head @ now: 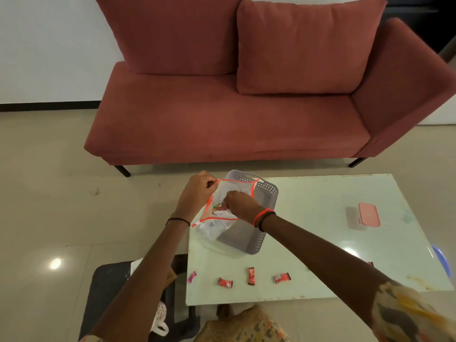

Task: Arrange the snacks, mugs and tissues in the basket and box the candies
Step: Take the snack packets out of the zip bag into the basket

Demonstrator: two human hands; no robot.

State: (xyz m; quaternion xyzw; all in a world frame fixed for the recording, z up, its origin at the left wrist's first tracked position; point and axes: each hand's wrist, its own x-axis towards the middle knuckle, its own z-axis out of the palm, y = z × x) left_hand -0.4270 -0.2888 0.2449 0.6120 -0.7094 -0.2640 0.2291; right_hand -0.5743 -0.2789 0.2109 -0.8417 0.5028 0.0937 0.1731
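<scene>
A clear zip bag (222, 193) with an orange-red rim hangs open over the left end of a grey perforated basket (264, 193) on the pale table (320, 218). My left hand (197, 193) pinches the bag's left rim. My right hand (240, 206) reaches into the bag's mouth, its fingers closed around something small that I cannot make out. Several wrapped candies lie inside the bag. Near the table's front edge lie a pink candy (192, 276) and three red candies (224, 282) (251, 276) (281, 277). A pink-lidded box (367, 215) sits at the right.
A red sofa (222, 114) stands beyond the table. A dark stool or mat with a white bag (160, 322) sits on the floor at the left front. A blue object (441, 260) pokes out past the table's right edge.
</scene>
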